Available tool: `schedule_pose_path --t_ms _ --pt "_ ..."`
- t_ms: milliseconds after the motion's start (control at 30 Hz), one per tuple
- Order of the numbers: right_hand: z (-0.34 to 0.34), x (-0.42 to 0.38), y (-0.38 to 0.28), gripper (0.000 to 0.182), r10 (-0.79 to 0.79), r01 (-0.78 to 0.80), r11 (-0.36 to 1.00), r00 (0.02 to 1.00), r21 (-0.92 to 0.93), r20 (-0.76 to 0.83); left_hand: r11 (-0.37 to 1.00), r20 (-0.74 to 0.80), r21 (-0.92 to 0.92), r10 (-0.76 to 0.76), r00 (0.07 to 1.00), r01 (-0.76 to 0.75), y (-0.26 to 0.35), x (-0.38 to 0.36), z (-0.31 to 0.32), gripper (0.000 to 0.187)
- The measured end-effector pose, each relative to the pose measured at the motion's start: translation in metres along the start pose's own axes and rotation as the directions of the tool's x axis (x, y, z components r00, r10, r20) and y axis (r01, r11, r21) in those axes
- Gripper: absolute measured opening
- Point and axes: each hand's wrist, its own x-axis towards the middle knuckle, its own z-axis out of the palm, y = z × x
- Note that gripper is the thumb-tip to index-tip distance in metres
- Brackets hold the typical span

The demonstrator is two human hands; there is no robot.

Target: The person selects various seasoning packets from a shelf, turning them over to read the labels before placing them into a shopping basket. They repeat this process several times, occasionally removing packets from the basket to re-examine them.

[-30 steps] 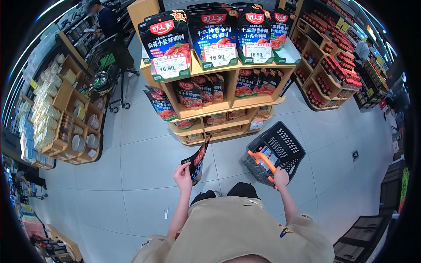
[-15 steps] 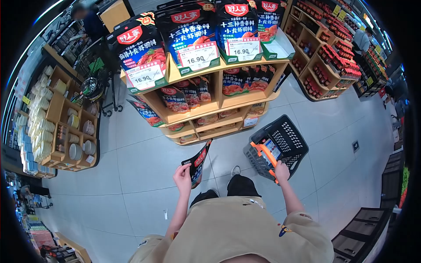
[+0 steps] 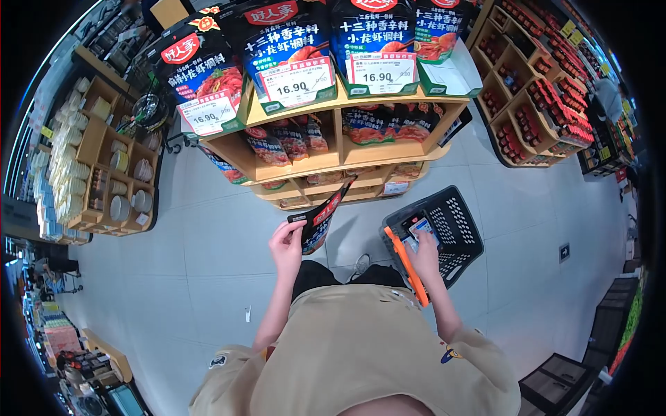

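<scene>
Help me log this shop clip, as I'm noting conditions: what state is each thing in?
Left hand: closed on the held pouch's upper edge
Held pouch: off the shelf, tilted
Right hand: inside the basket, at the packet; grip unclear
Basket: open-topped, holding goods
Orange handle: folded down along the rim
Packet: inside the basket, partly hidden
Display pouches: standing side by side
Price cards: facing outward, reading 16.90

Grey tiled floor [image 3: 222,284], wooden shelves [image 3: 338,142]
</scene>
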Motion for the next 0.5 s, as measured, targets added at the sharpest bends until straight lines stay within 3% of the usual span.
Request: schedule_pose_path --t_ms 133,167,233,267,333,367,400,433,467,500 --pt "0.007 0.035 -0.039 0.056 -0.274 0.256 0.939 0.961 0.229 0.049 0.988 0.095 0.046 0.143 0.985 -0.147 0.029 0.007 0.003 0.012" --pt "0.012 0.04 -0.047 0.056 -0.284 0.265 0.936 0.958 0.231 0.05 0.989 0.128 0.011 0.148 0.981 -0.151 0.036 0.009 0.003 0.013" --pt "0.022 0.047 -0.065 0.061 -0.34 0.249 0.795 0.938 0.554 0.066 0.988 0.167 -0.083 0.14 0.976 -0.127 0.053 0.013 0.0 0.012" --pt "0.022 0.047 -0.073 0.061 -0.343 0.248 0.793 0.936 0.557 0.072 0.989 0.163 -0.078 0.137 0.977 -0.125 0.061 0.014 -0.004 0.012" --pt "0.012 0.051 -0.093 0.058 -0.383 -0.029 0.729 0.811 0.684 0.443 0.975 0.165 -0.199 0.134 0.977 -0.1 0.072 0.02 -0.009 0.011" --pt "0.028 0.05 -0.088 0.052 -0.475 -0.042 0.617 0.776 0.786 0.414 0.975 0.157 -0.199 0.127 0.979 -0.095 0.075 0.02 -0.011 0.011" --pt "0.028 0.049 -0.094 0.052 -0.477 -0.044 0.621 0.771 0.783 0.421 0.941 0.129 -0.333 0.107 0.986 -0.059 0.076 0.022 -0.013 0.011" --pt "0.028 0.049 -0.101 0.045 -0.431 -0.212 0.541 0.762 0.814 0.484 0.887 0.105 -0.461 0.085 0.991 -0.028 0.077 0.025 -0.015 0.012" --pt "0.029 0.049 -0.109 0.039 -0.39 -0.371 0.441 0.741 0.817 0.547 0.887 0.101 -0.462 0.083 0.991 -0.027 0.076 0.03 -0.016 0.012" --pt "0.03 0.046 -0.123 0.024 -0.357 -0.292 0.406 0.821 0.866 0.445 0.815 0.078 -0.577 -0.014 0.997 0.056 0.076 0.035 -0.017 0.014"
